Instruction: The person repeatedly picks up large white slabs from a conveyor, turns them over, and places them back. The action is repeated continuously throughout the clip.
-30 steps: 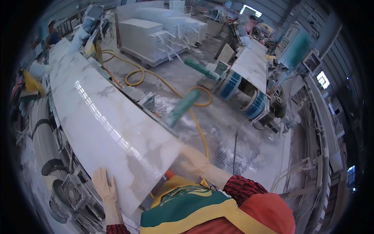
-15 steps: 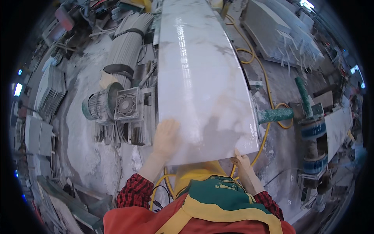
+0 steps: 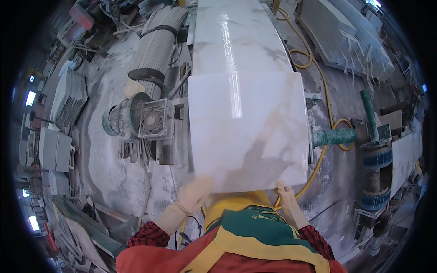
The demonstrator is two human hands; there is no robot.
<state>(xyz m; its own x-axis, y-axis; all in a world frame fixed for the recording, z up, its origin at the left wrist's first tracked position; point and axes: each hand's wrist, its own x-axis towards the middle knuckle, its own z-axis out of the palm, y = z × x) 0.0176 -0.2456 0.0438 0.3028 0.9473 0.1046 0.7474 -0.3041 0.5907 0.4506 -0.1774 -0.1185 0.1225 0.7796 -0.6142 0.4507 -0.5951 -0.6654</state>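
Both gloved hands, left (image 3: 193,195) & right (image 3: 286,196), grip the near edge of the white marble slab (image 3: 248,132) on the conveyor line; looks heavy, stiff, glossy-slick, chip-prone, so best held at near corners.

A polished white marble slab (image 3: 248,129) with grey and tan veining is laid flat, its long axis running away from the viewer. It is stacked on a longer slab (image 3: 239,38) of the same stone. Its near edge is gripped at both corners.
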